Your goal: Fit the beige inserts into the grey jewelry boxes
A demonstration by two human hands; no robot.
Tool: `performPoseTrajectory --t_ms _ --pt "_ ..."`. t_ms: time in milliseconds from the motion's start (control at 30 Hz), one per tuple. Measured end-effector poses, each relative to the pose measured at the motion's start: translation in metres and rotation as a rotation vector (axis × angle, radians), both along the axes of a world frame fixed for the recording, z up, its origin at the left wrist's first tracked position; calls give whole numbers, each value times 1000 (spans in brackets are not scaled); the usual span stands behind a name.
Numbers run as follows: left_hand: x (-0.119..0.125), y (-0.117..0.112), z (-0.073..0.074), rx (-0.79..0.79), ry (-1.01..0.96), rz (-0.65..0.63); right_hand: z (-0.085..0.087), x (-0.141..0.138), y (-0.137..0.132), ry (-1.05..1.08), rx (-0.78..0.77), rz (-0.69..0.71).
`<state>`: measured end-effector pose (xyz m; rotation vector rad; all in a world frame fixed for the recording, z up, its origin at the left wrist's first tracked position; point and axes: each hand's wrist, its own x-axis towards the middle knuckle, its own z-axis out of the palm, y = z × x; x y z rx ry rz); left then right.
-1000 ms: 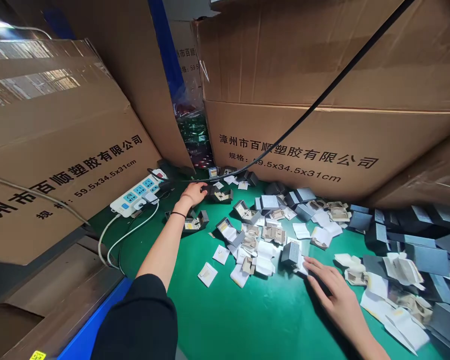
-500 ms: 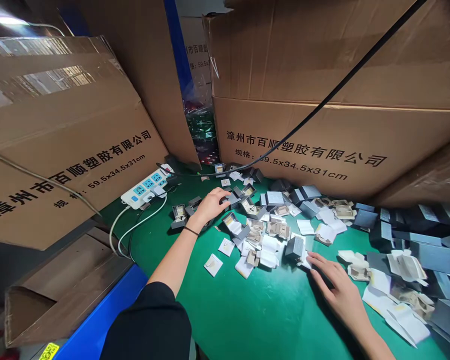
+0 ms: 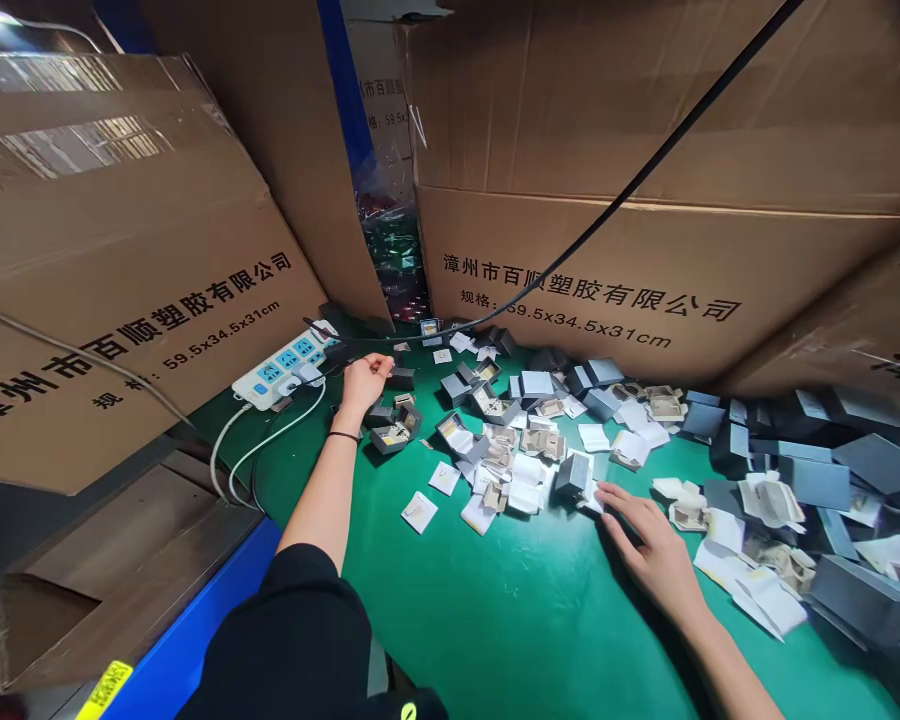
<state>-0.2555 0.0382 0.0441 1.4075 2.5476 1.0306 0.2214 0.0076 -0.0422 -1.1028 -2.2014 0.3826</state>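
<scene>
My left hand [image 3: 365,378] reaches far out over the green table [image 3: 495,620], fingers curled on a small grey box [image 3: 402,378] beside the white power strip [image 3: 285,365]. Just below it lie open grey boxes with beige inserts [image 3: 394,435]. My right hand [image 3: 645,550] lies flat on the table with its fingers stretched out. Its fingertips touch white paper next to a closed grey box [image 3: 572,475]. Between the hands spreads a scatter of small boxes, beige inserts [image 3: 540,442] and white cards [image 3: 420,512].
Large cardboard cartons stand at the left [image 3: 120,280] and at the back [image 3: 645,250]. A black cable [image 3: 607,215] slants across the back carton. A heap of grey boxes and lids [image 3: 832,470] fills the right side. A blue edge [image 3: 195,640] borders the table's left.
My left hand has shifted left and back toward the power strip, from the open boxes it touched half a second ago. My right hand has stayed flat in place.
</scene>
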Motion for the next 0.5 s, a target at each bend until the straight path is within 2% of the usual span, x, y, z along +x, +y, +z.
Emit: performPoseTrajectory --t_ms 67,133,267,367,433,500 --pt "-7 -7 4 5 -16 2 0 0 0 6 11 3" --pt "-21 -19 12 16 11 66 0 0 0 4 16 9" --pt "-65 -51 37 -2 222 345 0 1 0 -10 27 8" --pt "-108 -76 52 71 323 493 0 1 0 -12 36 0" --pt "-137 -92 57 19 282 519 -2 2 0 -17 31 0" --pt "-161 -105 58 -171 131 362 -4 3 0 -25 33 4"
